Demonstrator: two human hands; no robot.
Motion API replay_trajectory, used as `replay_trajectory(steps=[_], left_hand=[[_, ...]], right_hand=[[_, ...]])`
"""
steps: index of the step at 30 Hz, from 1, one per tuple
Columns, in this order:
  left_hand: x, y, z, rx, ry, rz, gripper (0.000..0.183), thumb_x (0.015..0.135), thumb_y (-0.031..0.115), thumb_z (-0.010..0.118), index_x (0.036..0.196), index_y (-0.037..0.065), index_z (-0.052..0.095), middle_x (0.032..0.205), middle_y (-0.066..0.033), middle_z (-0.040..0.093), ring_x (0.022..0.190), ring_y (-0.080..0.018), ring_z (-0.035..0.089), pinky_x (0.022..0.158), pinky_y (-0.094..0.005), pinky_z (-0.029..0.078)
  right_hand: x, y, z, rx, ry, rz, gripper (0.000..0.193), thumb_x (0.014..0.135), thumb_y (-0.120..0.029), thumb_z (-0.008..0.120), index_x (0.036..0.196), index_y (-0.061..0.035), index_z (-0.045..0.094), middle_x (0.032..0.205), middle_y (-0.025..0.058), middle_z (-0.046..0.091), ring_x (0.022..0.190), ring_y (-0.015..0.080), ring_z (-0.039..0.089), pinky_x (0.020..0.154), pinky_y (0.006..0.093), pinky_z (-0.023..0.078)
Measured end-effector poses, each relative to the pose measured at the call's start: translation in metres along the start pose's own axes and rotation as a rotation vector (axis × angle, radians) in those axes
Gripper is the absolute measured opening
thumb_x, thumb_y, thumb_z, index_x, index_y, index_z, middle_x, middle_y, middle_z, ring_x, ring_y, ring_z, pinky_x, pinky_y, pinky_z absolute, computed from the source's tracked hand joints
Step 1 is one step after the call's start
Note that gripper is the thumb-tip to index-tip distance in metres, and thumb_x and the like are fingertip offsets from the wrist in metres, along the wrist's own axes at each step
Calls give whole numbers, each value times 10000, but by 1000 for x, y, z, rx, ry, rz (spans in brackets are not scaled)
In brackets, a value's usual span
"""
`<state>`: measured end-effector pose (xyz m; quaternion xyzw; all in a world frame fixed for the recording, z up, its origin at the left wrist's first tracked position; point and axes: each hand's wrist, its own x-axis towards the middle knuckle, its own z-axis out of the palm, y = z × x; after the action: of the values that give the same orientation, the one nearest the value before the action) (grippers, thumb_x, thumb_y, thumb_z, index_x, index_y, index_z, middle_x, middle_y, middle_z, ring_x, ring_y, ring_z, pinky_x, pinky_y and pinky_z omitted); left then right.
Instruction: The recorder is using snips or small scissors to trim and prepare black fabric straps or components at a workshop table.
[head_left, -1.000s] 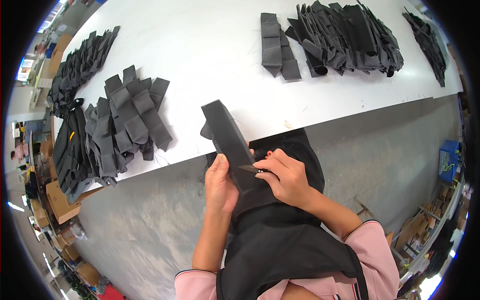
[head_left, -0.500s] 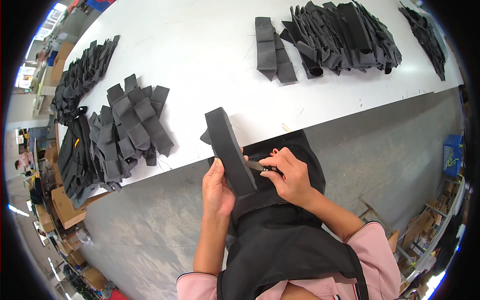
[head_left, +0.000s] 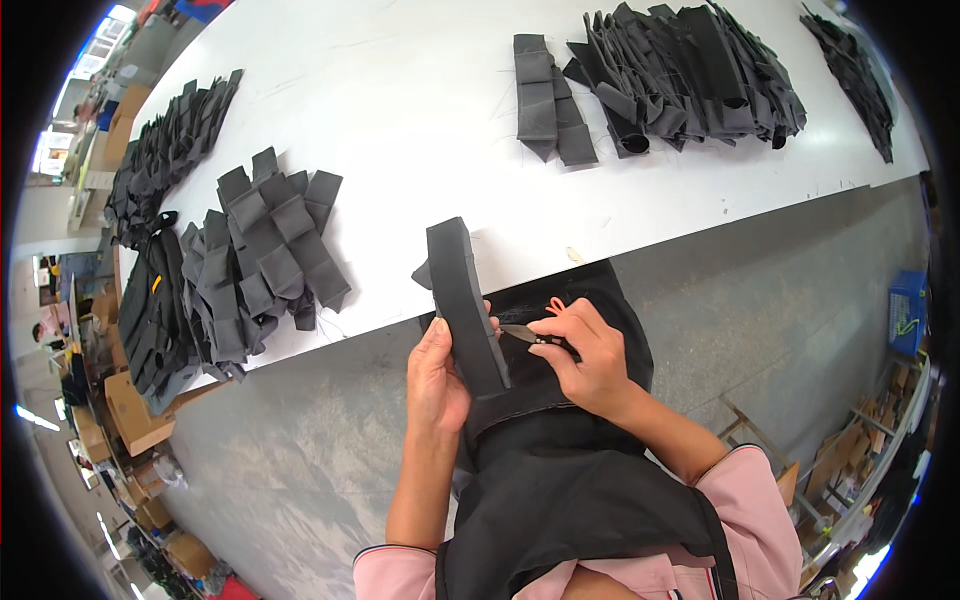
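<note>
My left hand (head_left: pixel 436 385) is closed round a long dark grey fabric strip (head_left: pixel 460 300), thumb on its near side and fingertips showing at its right edge. The strip stands tilted over my lap, its far end above the table edge. In my right hand (head_left: pixel 592 358) is a pair of thread snips (head_left: pixel 518 332), pinched between thumb and fingers. Their metal blades point left at the strip's right edge, close to my left fingertips; whether they touch fabric I cannot tell. An orange loop (head_left: pixel 557 305) shows by my right fingers.
On the white table (head_left: pixel 400 120) lie a heap of folded grey strips (head_left: pixel 275 235), a darker bundle (head_left: pixel 155 310) and another pile (head_left: pixel 175 140) at left. A large strip pile (head_left: pixel 690 80) sits far right beside two separate strips (head_left: pixel 538 100). A blue crate (head_left: pixel 906 312) stands right.
The fabric strip has turned a little, its far end shifting right. My right hand and the snips have moved slightly right, and more of the blades shows.
</note>
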<state>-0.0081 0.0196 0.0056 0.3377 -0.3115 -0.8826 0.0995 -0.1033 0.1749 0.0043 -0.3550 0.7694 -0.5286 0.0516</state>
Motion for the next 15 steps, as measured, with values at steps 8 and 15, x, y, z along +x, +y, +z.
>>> replay_trajectory(steps=[8, 15], left_hand=[[10, -19, -20, -519, -177, -162, 241, 944, 161, 445, 1093, -8, 529, 624, -10, 426, 651, -154, 479, 714, -305, 453], [6, -22, -7, -440, -256, -181, 190, 945, 213, 435, 962, 31, 487, 679, -15, 458, 569, -106, 460, 556, -241, 430]], right_hand=[[4, -17, 12, 257, -158, 220, 210, 722, 16, 693, 912, -34, 619, 796, 61, 524, 634, 177, 525, 594, 286, 458], [4, -19, 34, 167, -68, -66, 267, 701, 23, 710, 944, -55, 630, 830, 56, 574, 709, 187, 566, 600, 286, 458]])
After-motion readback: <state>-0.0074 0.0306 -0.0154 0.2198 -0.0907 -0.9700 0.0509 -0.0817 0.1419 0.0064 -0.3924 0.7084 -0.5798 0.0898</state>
